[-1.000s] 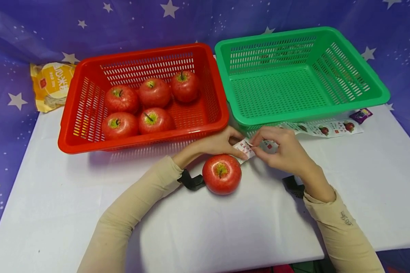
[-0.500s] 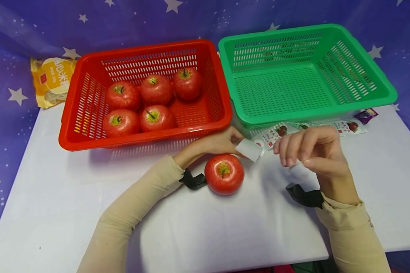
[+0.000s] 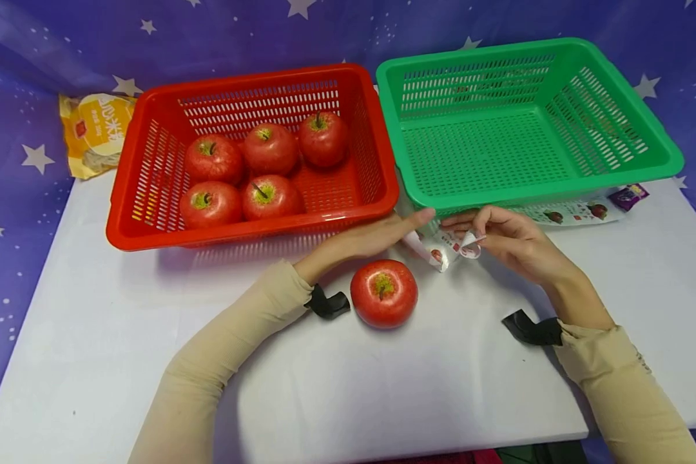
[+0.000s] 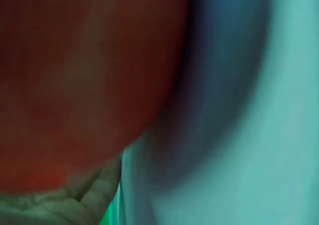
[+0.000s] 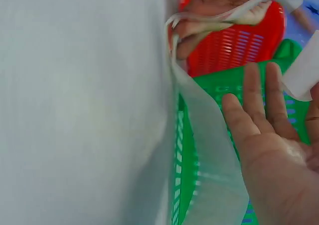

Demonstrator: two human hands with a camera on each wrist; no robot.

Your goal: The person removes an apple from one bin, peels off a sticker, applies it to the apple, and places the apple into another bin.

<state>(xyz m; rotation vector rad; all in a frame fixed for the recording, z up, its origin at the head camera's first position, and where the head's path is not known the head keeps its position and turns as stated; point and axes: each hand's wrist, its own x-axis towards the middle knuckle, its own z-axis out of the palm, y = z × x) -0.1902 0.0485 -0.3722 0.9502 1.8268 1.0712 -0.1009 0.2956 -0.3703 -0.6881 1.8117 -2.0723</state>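
My right hand (image 3: 513, 241) pinches a small curled paper label (image 3: 470, 245) between thumb and index finger. In the right wrist view its other fingers (image 5: 254, 100) stand straight beside the white curl. My left hand (image 3: 377, 237) reaches along the front of the red basket, thumb raised and straight. A white strip of apple-printed labels (image 3: 443, 251) lies at its fingertips and, in the right wrist view, loops past its fingers (image 5: 187, 41). Below the left hand, a red apple (image 3: 385, 293) rests on the table; it fills much of the left wrist view, blurred.
Several apples (image 3: 271, 148) sit in the red basket (image 3: 252, 229) at back left. The green basket (image 3: 551, 187) adjoins it, with more label strip (image 3: 574, 212) along its front. A yellow packet (image 3: 95, 132) stands far left; a small purple packet (image 3: 629, 195) lies right.
My right hand moved away to the right from the left hand, then came back toward the strip, now pinching a curled label. The left thumb has lifted off the strip. The apple stays put.
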